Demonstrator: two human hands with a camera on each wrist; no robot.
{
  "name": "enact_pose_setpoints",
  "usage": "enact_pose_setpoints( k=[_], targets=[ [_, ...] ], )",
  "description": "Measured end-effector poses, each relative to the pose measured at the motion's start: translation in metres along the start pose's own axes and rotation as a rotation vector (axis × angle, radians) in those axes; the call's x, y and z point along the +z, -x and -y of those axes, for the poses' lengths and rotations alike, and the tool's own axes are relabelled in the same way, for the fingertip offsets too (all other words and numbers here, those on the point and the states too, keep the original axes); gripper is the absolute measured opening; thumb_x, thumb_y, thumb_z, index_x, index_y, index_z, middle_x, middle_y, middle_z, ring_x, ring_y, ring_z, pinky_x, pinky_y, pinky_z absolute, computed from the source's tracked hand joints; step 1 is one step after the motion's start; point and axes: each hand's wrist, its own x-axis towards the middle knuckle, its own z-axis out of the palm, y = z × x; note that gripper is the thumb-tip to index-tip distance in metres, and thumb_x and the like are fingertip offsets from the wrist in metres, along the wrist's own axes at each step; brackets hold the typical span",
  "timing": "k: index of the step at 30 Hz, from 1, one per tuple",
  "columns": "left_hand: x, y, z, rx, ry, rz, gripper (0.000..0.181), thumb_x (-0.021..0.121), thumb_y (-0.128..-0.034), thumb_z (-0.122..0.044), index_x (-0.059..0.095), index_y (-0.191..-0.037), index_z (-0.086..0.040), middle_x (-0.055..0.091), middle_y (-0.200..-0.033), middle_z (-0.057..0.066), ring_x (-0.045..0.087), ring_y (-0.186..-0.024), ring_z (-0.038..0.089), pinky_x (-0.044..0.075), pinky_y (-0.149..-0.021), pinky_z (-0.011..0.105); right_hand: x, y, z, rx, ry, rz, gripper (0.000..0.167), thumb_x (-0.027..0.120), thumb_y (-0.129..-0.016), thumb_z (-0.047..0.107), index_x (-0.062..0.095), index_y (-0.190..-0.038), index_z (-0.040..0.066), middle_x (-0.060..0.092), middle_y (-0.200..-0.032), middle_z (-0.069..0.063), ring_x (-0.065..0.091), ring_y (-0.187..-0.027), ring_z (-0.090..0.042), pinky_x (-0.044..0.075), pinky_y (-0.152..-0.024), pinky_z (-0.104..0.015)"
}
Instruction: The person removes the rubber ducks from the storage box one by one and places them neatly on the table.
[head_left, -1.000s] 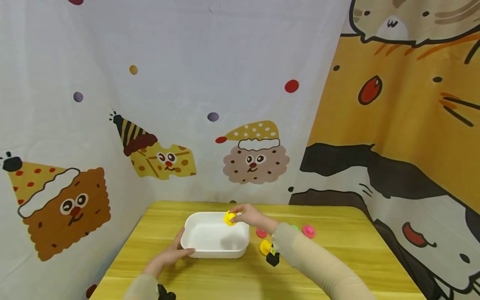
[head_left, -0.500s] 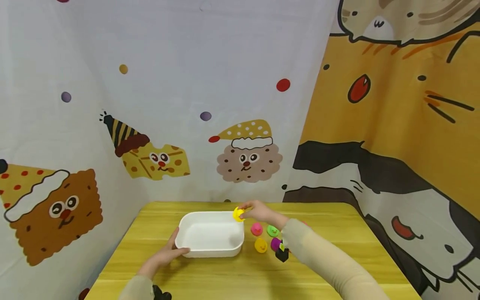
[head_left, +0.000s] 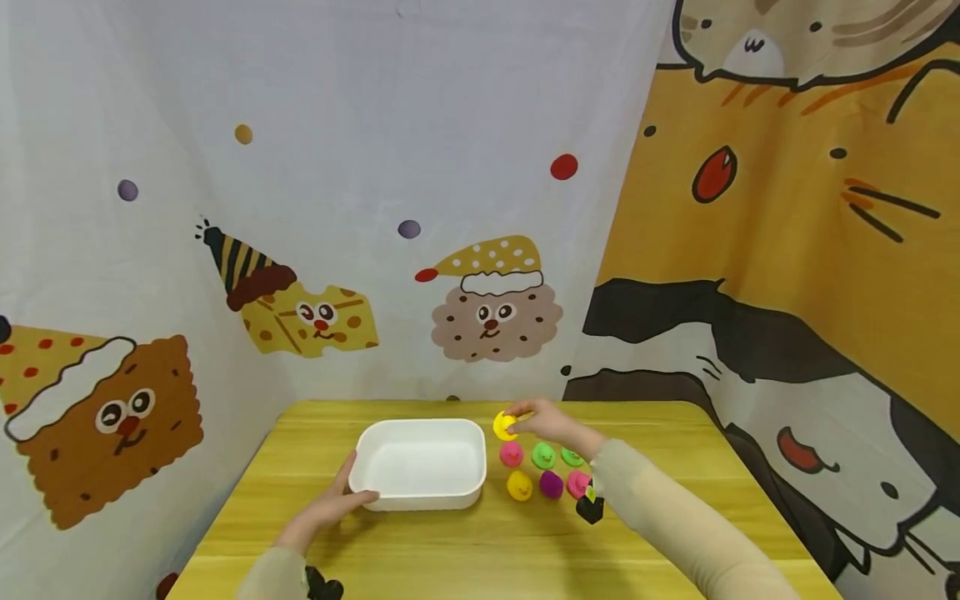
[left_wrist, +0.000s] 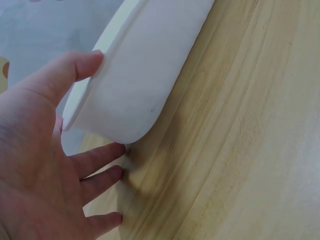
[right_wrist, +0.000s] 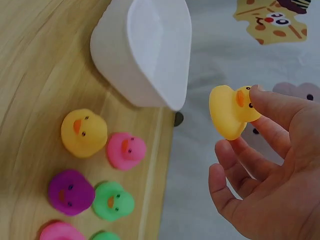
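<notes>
My right hand (head_left: 549,422) pinches a yellow rubber duck (right_wrist: 231,111) between thumb and fingers, raised above the back of the table, right of a white plastic tub (head_left: 471,495). With my left hand (head_left: 330,507) I hold the tub's left end; in the left wrist view the thumb lies on the rim and the other fingers are at the corner. Below the right hand sit a pink duck (head_left: 512,454), a green duck (head_left: 543,456), another yellow duck (head_left: 520,486) and a purple duck (head_left: 551,485). The tub's visible inside holds nothing.
Another pink duck (head_left: 578,482) and a second green duck (head_left: 572,457) sit at the right end of the group, partly covered by the right sleeve (head_left: 626,479). Behind the wooden table (head_left: 450,554) hangs a cartoon-printed cloth (head_left: 360,150).
The right hand has carried the yellow duck rightward, from over the tub to beyond its right edge. More ducks have come out from behind the sleeve. The left hand stays on the tub.
</notes>
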Motion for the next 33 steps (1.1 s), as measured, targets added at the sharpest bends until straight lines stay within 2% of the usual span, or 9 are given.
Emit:
enact_pose_setpoints(
  k=[7, 11, 16, 23, 29, 33],
  targets=[
    [0.0, -0.002, 0.001, -0.003, -0.014, 0.003, 0.103, 0.069, -0.0868, -0.019, -0.007, -0.153, 0.0, -0.004, -0.153, 0.036, 0.006, -0.138, 0.055, 0.018, -0.108, 0.067, -0.014, 0.011, -0.013, 0.0, -0.004, -0.028, 0.03, 0.072, -0.087, 0.016, 0.069, -0.114, 0.003, 0.063, -0.119, -0.012, 0.055, -0.108, -0.029, 0.05, -0.085, -0.045],
    [0.0, -0.003, 0.001, -0.003, -0.025, 0.0, 0.102, 0.069, -0.0871, -0.02, -0.007, -0.153, -0.001, -0.003, -0.154, 0.036, 0.006, -0.138, 0.055, 0.018, -0.107, 0.067, -0.023, 0.017, -0.02, 0.017, -0.003, -0.036, 0.029, 0.072, -0.087, 0.017, 0.07, -0.114, 0.006, 0.063, -0.122, -0.011, 0.056, -0.108, -0.028, 0.052, -0.08, -0.043],
    [0.0, -0.003, 0.002, -0.009, -0.035, -0.004, 0.103, 0.069, -0.0867, -0.021, -0.007, -0.153, -0.001, -0.004, -0.154, 0.035, 0.004, -0.138, 0.055, 0.014, -0.107, 0.068, -0.034, 0.026, -0.027, 0.031, -0.017, -0.048, 0.03, 0.071, -0.088, 0.015, 0.069, -0.115, 0.004, 0.064, -0.12, -0.01, 0.057, -0.106, -0.026, 0.051, -0.085, -0.046],
    [-0.001, -0.003, 0.005, -0.007, -0.026, -0.005, 0.104, 0.07, -0.0866, -0.021, -0.009, -0.153, -0.001, -0.005, -0.154, 0.036, 0.003, -0.139, 0.054, 0.013, -0.109, 0.066, -0.045, 0.037, -0.043, 0.028, -0.042, -0.081, 0.032, 0.072, -0.086, 0.012, 0.067, -0.115, -0.001, 0.065, -0.114, -0.011, 0.059, -0.097, -0.021, 0.052, -0.085, -0.039],
    [0.0, -0.001, 0.001, -0.01, -0.043, -0.004, 0.104, 0.069, -0.0866, -0.021, -0.008, -0.153, 0.0, -0.005, -0.153, 0.036, 0.003, -0.139, 0.055, 0.013, -0.108, 0.066, -0.052, 0.048, -0.054, 0.05, 0.011, -0.111, 0.034, 0.072, -0.087, 0.014, 0.066, -0.117, -0.001, 0.065, -0.116, -0.014, 0.058, -0.101, -0.024, 0.05, -0.089, -0.042],
    [0.0, -0.002, 0.001, -0.016, -0.053, 0.001, 0.104, 0.069, -0.0869, -0.024, -0.008, -0.153, 0.0, -0.005, -0.153, 0.036, 0.003, -0.138, 0.056, 0.012, -0.108, 0.068, -0.056, 0.054, -0.063, 0.072, 0.014, -0.113, 0.034, 0.072, -0.087, 0.013, 0.066, -0.116, -0.003, 0.064, -0.114, -0.015, 0.06, -0.097, -0.023, 0.052, -0.086, -0.04]
  ],
)
